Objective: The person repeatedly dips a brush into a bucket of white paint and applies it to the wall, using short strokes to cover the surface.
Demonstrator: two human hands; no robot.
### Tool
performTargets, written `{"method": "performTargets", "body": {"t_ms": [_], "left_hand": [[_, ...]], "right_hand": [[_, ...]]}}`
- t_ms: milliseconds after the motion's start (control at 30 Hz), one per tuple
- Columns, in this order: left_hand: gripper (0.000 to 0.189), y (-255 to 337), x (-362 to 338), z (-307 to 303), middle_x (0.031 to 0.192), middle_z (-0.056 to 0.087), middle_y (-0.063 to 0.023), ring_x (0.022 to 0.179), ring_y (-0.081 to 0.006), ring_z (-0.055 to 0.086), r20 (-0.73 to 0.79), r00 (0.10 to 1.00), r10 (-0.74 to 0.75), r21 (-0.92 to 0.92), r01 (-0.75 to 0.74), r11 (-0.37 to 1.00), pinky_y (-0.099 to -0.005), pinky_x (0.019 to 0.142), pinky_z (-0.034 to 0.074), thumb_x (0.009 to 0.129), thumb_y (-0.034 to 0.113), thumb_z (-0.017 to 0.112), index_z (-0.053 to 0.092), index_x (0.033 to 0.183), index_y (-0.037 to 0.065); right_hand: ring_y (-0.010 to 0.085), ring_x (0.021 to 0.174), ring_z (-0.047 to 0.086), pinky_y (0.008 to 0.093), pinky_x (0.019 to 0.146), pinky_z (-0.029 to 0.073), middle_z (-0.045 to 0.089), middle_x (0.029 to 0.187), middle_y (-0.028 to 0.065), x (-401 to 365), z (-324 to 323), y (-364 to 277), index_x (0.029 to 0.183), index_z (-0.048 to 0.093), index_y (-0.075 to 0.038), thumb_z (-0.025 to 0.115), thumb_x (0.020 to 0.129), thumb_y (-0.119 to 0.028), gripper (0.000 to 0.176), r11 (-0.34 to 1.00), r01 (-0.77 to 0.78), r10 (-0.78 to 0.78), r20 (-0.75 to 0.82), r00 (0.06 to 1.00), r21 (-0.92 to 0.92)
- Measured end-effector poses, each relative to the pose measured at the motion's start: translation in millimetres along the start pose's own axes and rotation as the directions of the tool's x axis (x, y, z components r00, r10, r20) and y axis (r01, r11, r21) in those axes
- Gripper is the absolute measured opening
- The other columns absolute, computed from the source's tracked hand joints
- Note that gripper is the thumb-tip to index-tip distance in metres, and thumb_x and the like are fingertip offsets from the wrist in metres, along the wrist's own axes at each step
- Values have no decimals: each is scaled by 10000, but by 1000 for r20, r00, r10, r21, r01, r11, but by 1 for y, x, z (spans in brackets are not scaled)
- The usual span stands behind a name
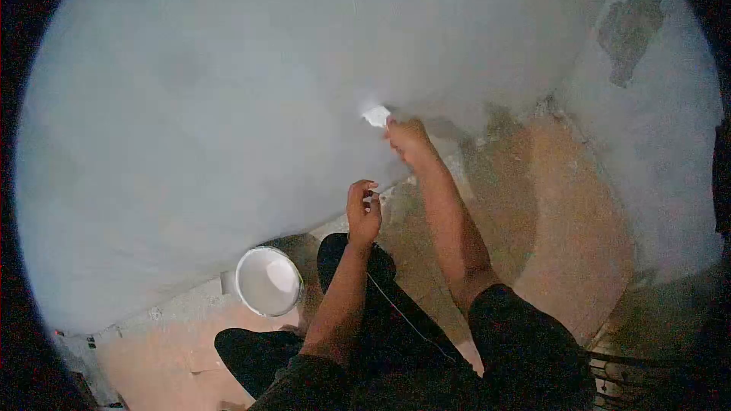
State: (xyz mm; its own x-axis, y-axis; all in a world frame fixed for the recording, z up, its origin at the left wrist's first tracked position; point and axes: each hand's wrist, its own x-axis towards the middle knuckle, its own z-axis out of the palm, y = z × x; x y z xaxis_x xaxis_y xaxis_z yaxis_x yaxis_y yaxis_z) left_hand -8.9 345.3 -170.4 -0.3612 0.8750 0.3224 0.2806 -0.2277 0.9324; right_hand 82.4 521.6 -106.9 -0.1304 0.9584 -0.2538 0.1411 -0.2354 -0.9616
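Observation:
My right hand [409,141] is closed around the handle of a putty knife [377,116]. Its bright, flat blade lies right at the grey-white wall [228,106], and a patch of light shows on the wall just above it. Lower and to the left, my left hand [364,211] hovers over my knee, fingers loosely bent and apart, with nothing visible in them. A round white bucket [241,289] stands on the floor left of my knee, close to the wall's foot. White material [282,276] shows inside it.
The tan floor [563,205] runs along the wall's base to a corner at right. Another wall [670,160] there carries a dark grey patch [630,30]. My bent knees [335,255] face the wall. A thin cord [403,313] crosses my leg.

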Motion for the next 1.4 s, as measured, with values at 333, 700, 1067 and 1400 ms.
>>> {"method": "performTargets", "body": {"t_ms": [333,700,1067,1400], "left_hand": [[209,-1,0,-7,1111,555,-85,926,-214,590,-29,999,26,-2,-26,1000,-330,755,506,852,-16,537,551,1042,71],[274,-5,3,-7,1104,538,-92,939,-210,585,-66,997,26,-58,-30,998,-321,795,503,842,-93,500,548,1064,59],[289,-2,-3,-11,1105,529,-98,893,-201,601,-162,983,-85,-31,81,996,-307,714,502,844,-109,493,533,1079,53],[295,-26,-7,-9,1098,514,-89,848,-203,607,-184,983,23,-51,-33,998,-300,706,496,854,-112,458,523,1086,58]], "right_hand": [[328,501,529,406,539,419,547,566,183,-83,-12,-115,728,614,9,593,876,-243,294,686,607,-727,-345,594,-401],[376,632,632,435,576,519,604,697,203,-52,56,9,1266,515,47,508,884,-84,403,452,333,-626,-29,779,-828],[387,788,656,485,710,523,657,809,205,-49,30,14,894,659,3,595,791,-139,188,368,357,-485,150,862,-859],[360,721,649,455,635,505,654,767,172,-125,23,-143,855,701,-61,677,770,-171,141,631,496,-709,-184,681,-597]]}}
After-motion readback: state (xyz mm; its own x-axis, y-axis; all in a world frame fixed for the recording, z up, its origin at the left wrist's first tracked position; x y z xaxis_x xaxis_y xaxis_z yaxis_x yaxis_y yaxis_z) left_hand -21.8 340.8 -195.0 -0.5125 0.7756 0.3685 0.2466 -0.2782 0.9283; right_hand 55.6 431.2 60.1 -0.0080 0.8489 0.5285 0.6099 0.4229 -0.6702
